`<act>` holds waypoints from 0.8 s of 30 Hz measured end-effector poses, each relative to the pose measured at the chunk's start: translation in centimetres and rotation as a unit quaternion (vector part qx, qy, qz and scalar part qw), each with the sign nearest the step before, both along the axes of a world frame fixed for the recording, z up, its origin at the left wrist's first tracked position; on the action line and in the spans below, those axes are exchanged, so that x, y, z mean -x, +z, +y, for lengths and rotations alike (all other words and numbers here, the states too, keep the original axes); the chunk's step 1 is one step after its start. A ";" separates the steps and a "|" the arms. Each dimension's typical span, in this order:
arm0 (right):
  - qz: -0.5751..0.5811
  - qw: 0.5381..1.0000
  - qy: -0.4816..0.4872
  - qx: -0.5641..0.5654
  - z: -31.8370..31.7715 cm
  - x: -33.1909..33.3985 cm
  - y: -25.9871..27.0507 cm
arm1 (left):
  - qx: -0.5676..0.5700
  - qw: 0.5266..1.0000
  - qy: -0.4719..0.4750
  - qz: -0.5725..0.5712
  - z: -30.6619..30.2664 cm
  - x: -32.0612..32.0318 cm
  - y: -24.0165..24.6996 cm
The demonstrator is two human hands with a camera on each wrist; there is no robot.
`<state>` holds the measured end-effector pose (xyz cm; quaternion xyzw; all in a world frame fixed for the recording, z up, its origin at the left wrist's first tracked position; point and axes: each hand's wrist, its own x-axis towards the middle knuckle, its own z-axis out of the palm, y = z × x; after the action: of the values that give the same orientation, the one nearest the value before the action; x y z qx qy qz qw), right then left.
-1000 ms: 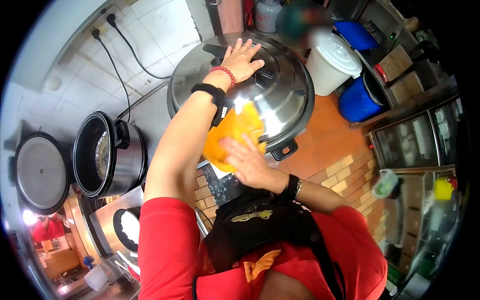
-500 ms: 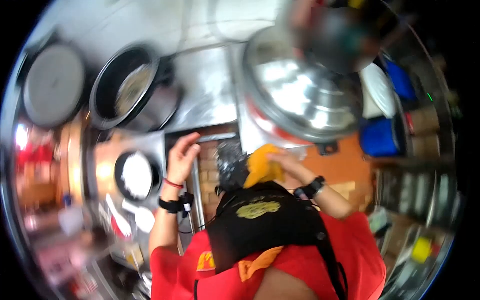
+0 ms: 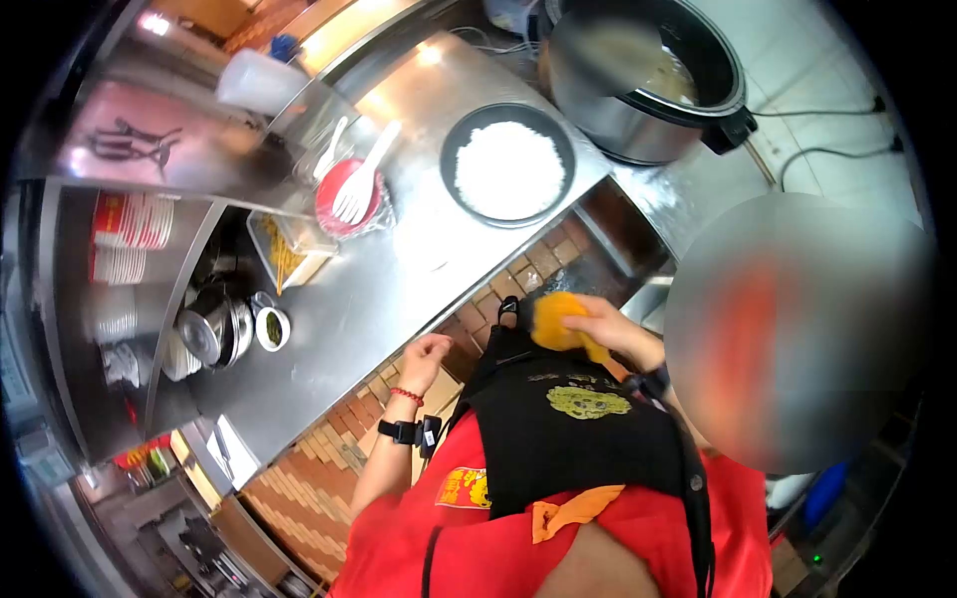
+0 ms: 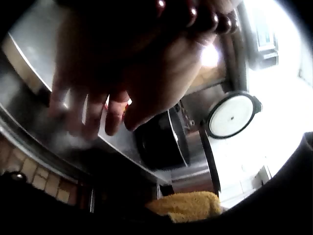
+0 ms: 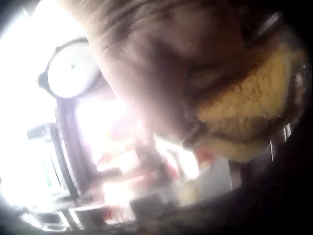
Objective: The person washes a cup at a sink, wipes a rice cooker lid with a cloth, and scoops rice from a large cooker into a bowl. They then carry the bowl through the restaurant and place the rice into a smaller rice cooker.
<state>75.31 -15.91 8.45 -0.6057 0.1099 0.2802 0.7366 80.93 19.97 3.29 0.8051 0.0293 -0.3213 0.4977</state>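
Note:
A crumpled yellow-orange cloth [image 3: 556, 321] is gripped in my right hand [image 3: 603, 325], in front of the black apron. In the right wrist view the fuzzy cloth [image 5: 249, 98] bunches beneath the hand [image 5: 161, 63]. My left hand [image 3: 425, 365] hangs beside the steel counter's front edge, its fingers loosely bent around nothing. From the left wrist camera, the left hand [image 4: 132, 73] has its fingers hanging down, slightly spread. A black round pan of white rice [image 3: 510, 169] stands on the counter [image 3: 339, 329] ahead of both hands.
An open cooker [image 3: 638, 130] stands at the back right. Along the counter are a red bowl [image 3: 337, 209] with a white slotted spoon [image 3: 357, 194], a food tray [image 3: 284, 249], metal pots [image 3: 214, 334] and a small white bowl [image 3: 271, 328]. A blurred patch covers the right side.
Both hands have left the large metal lid, the right taking the cloth with it. The body and view have turned left toward the counter, and the left hand has dropped to its front edge.

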 end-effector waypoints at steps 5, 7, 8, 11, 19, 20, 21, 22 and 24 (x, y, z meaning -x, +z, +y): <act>-0.183 0.941 0.280 -0.048 12.1 -11.9 4.1 | 0.062 0.944 0.322 0.039 6.4 -0.6 2.5; -0.390 0.893 0.223 -0.003 14.8 -14.1 3.7 | 0.059 0.911 0.409 0.023 7.8 -0.7 3.4; -0.456 0.865 0.184 0.102 15.3 -15.5 3.5 | 0.054 0.895 0.443 0.019 8.4 -0.9 3.4; -0.371 0.900 0.112 0.199 13.9 -18.6 4.6 | -0.044 0.915 0.391 -0.086 10.5 -0.7 0.5; -0.208 0.799 -0.335 0.453 -2.5 -16.1 -1.2 | 0.062 0.978 0.200 0.013 4.2 -6.8 -1.2; -0.124 0.832 -0.346 0.416 -3.2 -15.6 -1.1 | 0.066 0.979 0.194 0.016 3.2 -7.8 -1.8; -0.041 0.855 -0.357 0.374 -3.6 -15.3 -1.0 | 0.072 0.978 0.194 0.025 2.2 -9.0 -2.7; -0.018 0.869 -0.358 0.342 -3.7 -15.3 -1.7 | 0.079 0.977 0.193 0.035 1.3 -10.3 -3.5; -0.005 0.879 -0.360 0.311 -3.0 -16.0 -1.9 | 0.053 0.984 0.164 0.040 0.0 -13.2 -4.6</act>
<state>91.30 -18.90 6.54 -0.7236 0.3985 -0.0563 0.5608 94.15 19.94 -1.36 0.7483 0.1642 -0.2686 0.5839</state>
